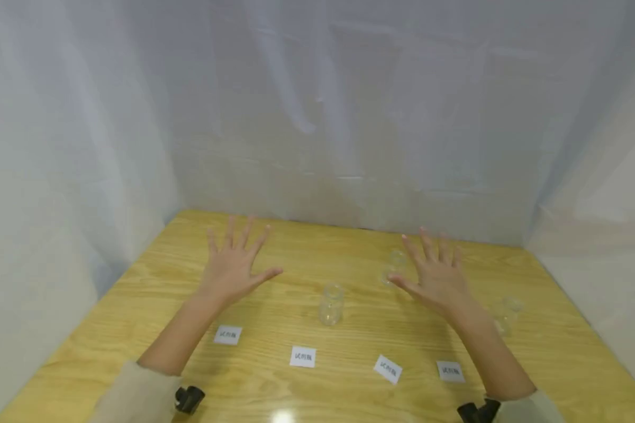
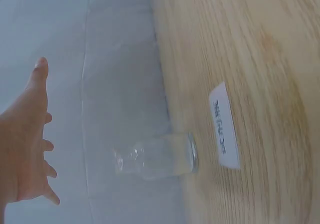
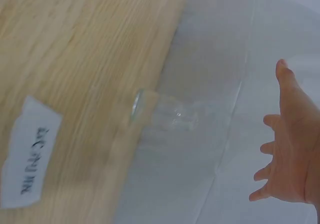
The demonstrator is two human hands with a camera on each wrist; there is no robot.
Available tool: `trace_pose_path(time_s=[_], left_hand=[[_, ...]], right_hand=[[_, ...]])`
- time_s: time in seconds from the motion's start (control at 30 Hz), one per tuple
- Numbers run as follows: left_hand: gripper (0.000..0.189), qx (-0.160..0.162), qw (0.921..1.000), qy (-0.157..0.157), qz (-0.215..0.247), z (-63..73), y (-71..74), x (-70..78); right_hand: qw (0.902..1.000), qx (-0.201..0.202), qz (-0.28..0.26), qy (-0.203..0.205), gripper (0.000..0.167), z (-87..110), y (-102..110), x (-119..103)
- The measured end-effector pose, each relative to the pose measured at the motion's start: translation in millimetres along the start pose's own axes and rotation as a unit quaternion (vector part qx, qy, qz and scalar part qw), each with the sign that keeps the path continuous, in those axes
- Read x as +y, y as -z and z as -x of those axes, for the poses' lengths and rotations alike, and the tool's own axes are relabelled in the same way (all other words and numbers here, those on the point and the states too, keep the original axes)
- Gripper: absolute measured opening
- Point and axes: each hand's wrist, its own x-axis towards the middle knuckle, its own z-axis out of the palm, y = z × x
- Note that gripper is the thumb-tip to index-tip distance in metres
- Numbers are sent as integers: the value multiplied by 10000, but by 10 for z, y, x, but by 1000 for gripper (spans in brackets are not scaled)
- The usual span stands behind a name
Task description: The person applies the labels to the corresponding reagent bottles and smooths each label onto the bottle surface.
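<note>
My left hand [image 1: 227, 273] is held above the table with its fingers spread, and nothing is in it. To the right, my right hand [image 1: 439, 279] is raised the same way, palm down and likewise holding nothing. A clear glass bottle [image 1: 331, 305] stands between the hands, touched by neither. Another glass bottle [image 1: 397, 258] shows partly behind the right thumb, and a third bottle [image 1: 508, 314] is right of that forearm. In the left wrist view a glass bottle [image 2: 160, 156] stands upright near a label; the right wrist view has a bottle [image 3: 165, 111] too.
Several white printed cards lie across the near part of the wooden table [image 1: 275, 393]: a card [image 1: 228, 335] by the left forearm, two cards [image 1: 303, 356] in the middle, and a card [image 1: 450, 371] by the right forearm. Pale sheeting [image 1: 349, 117] encloses the back and sides.
</note>
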Motion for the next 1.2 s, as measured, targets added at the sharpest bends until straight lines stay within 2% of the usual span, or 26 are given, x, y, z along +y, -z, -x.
trace_pose_path(time_s=[0.2,0.4,0.63,0.87,0.97,1.03,1.13,1.2], left_hand=[[80,143,9972,324,652,142,56,-274],[72,165,9866,665,1479,316,69,-549],[68,134,9710,699,2282,450,-83,-720],[67,-203,9570,733,2799,503,-283,-778],[67,-336,9487,702,3065,482,-364,-762],[65,-348,9428,681,3244,465,-416,-753],[63,-325,9278,673,3654,457,-482,-736],[61,-283,9181,635,3902,456,-526,-725]], right_hand=[[9990,32,-32,439,85,-173,79,-315],[9960,-86,-180,870,85,-396,148,-795],[9909,-42,-191,1335,86,-585,34,-1401],[9874,-340,-207,1534,86,-698,-199,-1937],[9862,-559,-654,1414,84,-741,-334,-2068],[9826,-668,-1199,1255,81,-764,-423,-2117],[9687,-817,-2147,946,75,-791,-543,-2159],[9559,-872,-2717,699,71,-804,-608,-2182]])
